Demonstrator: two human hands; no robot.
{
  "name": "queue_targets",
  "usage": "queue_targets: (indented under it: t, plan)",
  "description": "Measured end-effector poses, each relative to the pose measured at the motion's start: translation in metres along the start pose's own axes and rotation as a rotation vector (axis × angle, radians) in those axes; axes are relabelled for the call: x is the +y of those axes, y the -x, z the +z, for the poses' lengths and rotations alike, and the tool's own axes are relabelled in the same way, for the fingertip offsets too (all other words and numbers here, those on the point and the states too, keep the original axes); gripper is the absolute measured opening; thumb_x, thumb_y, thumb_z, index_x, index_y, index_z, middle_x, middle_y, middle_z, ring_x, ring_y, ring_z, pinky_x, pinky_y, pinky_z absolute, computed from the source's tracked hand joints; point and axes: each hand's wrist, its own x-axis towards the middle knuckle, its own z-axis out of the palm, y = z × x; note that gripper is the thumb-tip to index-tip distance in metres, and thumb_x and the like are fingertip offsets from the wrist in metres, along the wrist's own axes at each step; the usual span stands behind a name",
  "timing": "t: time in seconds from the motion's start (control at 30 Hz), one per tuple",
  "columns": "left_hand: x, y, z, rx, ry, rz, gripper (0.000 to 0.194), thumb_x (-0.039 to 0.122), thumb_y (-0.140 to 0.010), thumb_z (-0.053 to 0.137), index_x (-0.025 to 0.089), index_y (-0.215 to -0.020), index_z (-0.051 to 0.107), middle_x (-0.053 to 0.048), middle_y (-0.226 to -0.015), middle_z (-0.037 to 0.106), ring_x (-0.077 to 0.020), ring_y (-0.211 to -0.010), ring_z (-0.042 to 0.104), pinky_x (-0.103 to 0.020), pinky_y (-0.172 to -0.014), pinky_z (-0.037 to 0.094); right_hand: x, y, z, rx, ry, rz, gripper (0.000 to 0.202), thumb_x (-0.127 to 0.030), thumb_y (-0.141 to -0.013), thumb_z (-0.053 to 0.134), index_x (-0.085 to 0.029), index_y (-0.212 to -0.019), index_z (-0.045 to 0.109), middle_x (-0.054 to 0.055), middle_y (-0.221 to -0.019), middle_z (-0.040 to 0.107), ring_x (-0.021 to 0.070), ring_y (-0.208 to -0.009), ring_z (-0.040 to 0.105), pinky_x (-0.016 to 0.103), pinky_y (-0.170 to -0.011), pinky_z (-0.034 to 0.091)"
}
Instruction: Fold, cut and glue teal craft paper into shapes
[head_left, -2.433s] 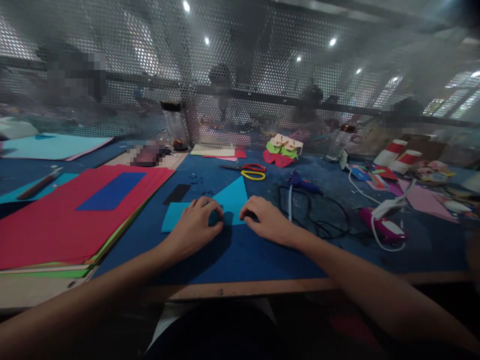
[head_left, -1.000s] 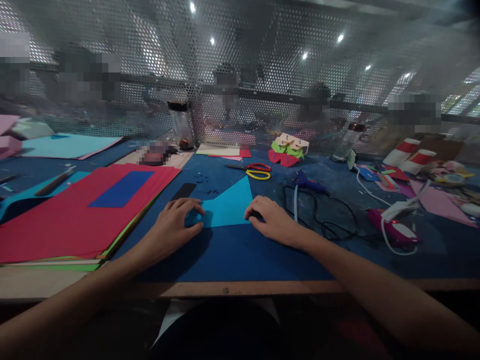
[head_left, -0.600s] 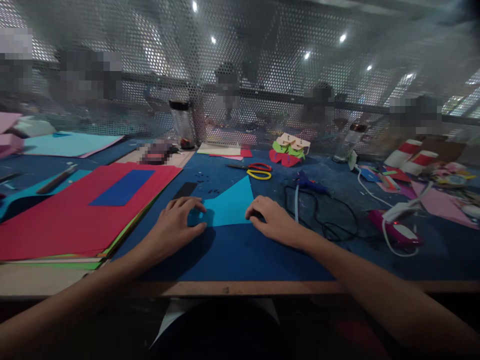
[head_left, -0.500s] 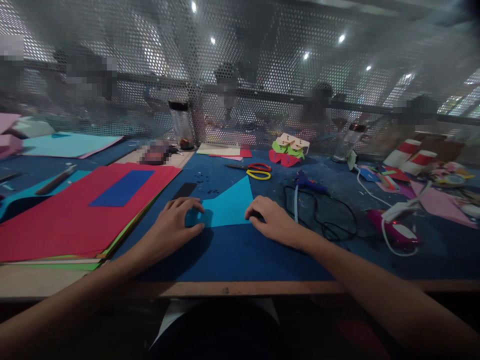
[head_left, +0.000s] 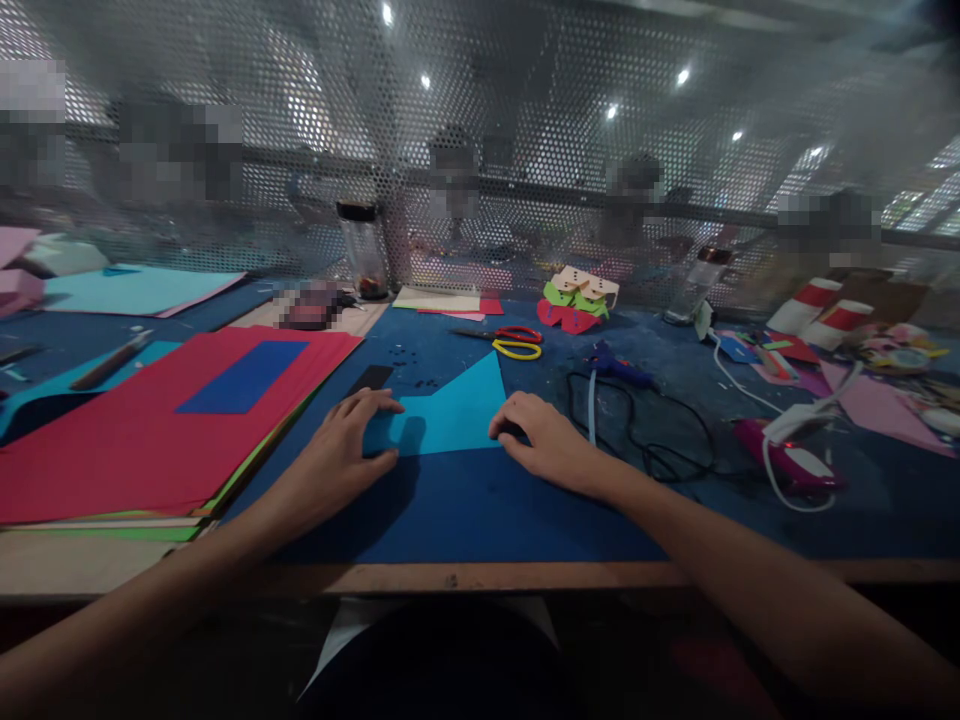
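A bright blue sheet of paper (head_left: pixel 457 415), with a raised point at its upper right, lies flat before me. My left hand (head_left: pixel 358 435) is at its left end, thumb and fingers spread apart. At the paper's right edge, my right hand (head_left: pixel 536 435) has curled fingers closed on the border. Just behind my left fingers is a small black strip (head_left: pixel 371 379). Scissors with red and yellow handles (head_left: pixel 517 342) rest beyond the paper.
A stack of coloured sheets (head_left: pixel 150 440) with a dark blue rectangle (head_left: pixel 244 377) is on the left. To the right are a blue glue gun (head_left: pixel 619 367) with black cord and a pink-and-white device (head_left: pixel 791 460). Jars (head_left: pixel 364 250) and paper cut-outs (head_left: pixel 576 298) stand behind, before a perforated screen.
My left hand has shifted slightly left, uncovering a little more of the paper's left end. My right hand and the paper look the same.
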Motion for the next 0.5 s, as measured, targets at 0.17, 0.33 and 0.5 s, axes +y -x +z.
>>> queue_targets:
  t: [0.17,0.33,0.5]
  plan:
    - [-0.006,0.002,-0.001,0.000,0.008,0.008,0.044,0.040,-0.084,0.057,0.026,-0.126,0.054,-0.011,-0.152,0.048,-0.0370,-0.148,0.036,-0.058,-0.118,0.032,0.000,0.000,-0.001,-0.004,-0.006,0.001,0.016,-0.010,-0.092,0.057,-0.021,-0.098,0.067,0.006,-0.110,0.064,0.0219,-0.104,0.056,0.038,-0.094,0.041]
    - [-0.011,0.007,-0.005,0.003,0.019,0.011,0.046,0.039,-0.083,0.056,0.026,-0.127,0.055,-0.011,-0.154,0.045,-0.0364,-0.148,0.037,-0.058,-0.120,0.032,-0.003,0.000,-0.002,-0.006,0.001,0.001,0.016,-0.009,-0.092,0.056,-0.020,-0.097,0.067,0.007,-0.109,0.064,0.0221,-0.104,0.056,0.038,-0.093,0.042]
    - [-0.012,0.010,-0.007,0.001,0.033,0.006,0.055,0.036,-0.085,0.054,0.028,-0.139,0.050,-0.010,-0.155,0.045,-0.0363,-0.147,0.038,-0.057,-0.119,0.034,-0.003,0.000,-0.002,-0.007,0.001,0.001,0.016,-0.009,-0.092,0.056,-0.020,-0.097,0.067,0.007,-0.109,0.065,0.0223,-0.104,0.057,0.038,-0.094,0.042]
